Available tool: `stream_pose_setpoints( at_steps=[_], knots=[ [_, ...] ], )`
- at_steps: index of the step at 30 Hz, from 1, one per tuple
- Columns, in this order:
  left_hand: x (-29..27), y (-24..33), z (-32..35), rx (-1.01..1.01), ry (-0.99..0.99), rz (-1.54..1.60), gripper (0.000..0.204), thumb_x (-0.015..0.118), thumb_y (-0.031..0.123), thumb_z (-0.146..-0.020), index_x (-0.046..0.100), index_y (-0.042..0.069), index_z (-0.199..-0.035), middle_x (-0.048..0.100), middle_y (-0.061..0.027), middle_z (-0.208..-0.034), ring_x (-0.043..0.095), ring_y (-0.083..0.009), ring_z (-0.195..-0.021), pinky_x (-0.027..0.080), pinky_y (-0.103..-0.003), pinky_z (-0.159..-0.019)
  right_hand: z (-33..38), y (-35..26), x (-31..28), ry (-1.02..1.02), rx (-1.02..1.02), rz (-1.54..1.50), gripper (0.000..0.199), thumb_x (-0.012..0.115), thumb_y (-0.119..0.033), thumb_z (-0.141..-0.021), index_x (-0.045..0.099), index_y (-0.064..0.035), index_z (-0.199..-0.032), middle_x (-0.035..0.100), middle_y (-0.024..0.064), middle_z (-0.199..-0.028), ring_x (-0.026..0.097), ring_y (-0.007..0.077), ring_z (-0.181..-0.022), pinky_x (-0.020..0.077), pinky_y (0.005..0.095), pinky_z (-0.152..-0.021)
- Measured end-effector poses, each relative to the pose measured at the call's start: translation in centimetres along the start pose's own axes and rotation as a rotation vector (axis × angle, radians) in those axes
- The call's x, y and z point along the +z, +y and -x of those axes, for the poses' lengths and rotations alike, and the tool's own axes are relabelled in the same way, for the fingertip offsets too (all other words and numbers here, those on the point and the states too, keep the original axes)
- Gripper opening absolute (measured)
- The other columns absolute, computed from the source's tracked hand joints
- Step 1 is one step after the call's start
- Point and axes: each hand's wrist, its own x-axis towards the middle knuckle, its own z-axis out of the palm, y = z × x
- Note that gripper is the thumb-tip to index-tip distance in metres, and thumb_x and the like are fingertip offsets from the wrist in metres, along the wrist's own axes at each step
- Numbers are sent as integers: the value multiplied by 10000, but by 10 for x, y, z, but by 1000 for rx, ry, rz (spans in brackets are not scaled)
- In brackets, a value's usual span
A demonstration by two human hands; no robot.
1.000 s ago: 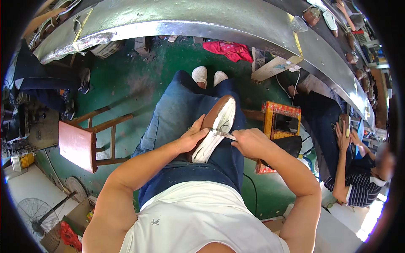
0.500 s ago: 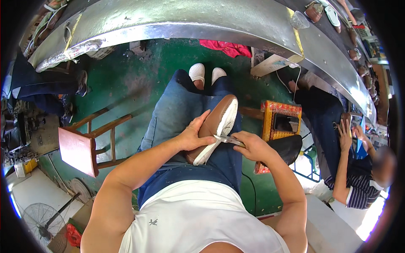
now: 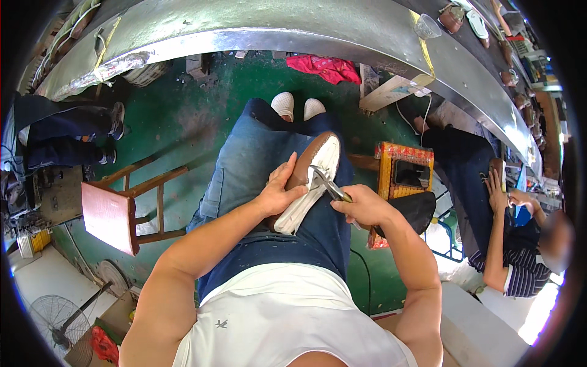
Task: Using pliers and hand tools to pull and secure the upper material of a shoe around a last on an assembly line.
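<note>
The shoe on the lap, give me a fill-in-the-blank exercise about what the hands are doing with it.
1. The left hand steadies a brown shoe with a ____ sole.
2. The right hand grips metal ____ at the shoe's edge.
3. The shoe rests on the person's ____.
4. A wooden stool stands to the person's ____.

Missing words: white; pliers; lap; left

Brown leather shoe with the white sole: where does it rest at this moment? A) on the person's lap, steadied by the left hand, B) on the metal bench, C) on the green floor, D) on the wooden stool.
A: the brown leather shoe with the white sole lies on the jeans-clad lap, the left hand gripping it while the right hand applies metal pliers.
</note>
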Motion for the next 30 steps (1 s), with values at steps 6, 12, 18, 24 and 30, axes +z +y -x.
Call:
stream_pose_setpoints(
  at_steps=[6,12,18,24,30],
  knots=[
    [6,-7,6,268,116,-269,909,668,330,-938,135,145,-1651,338,-223,-1589,309,-417,-1464,224,-481,-1214,-5,2,8,453,-220,784,212,695,-201,-907,654,-10,-989,687,261,-932,694,417,-763,544,511,-689],
    [0,1,4,286,58,-246,820,600,154,-986,118,92,-1646,304,-237,-1617,342,-384,-1479,277,-413,-1209,-17,4,9,-49,58,-360,153,649,-155,-983,622,-12,-1030,673,106,-794,611,185,-581,498,323,-547],
    [-6,7,5,369,54,-270,764,551,206,-1006,137,130,-1643,287,-268,-1607,389,-468,-1423,370,-429,-1166,-32,17,78,225,-78,-527,186,595,-208,-1034,555,-52,-941,626,33,-754,533,92,-534,435,257,-478],
    [-7,15,4,342,14,-470,731,513,184,-1014,146,206,-1646,190,-302,-1630,401,-490,-1412,407,-437,-1144,-27,10,78,189,-40,-662,189,573,-214,-1047,576,-41,-971,621,47,-782,515,98,-535,415,253,-458],
    [-5,35,10,305,-24,-567,680,473,251,-1024,173,261,-1634,243,-304,-1602,562,-512,-1226,494,-494,-1039,-21,51,68,-73,-55,-971,215,601,-230,-1038,590,-18,-1066,643,69,-875,626,124,-673,448,232,-461]
  ],
)
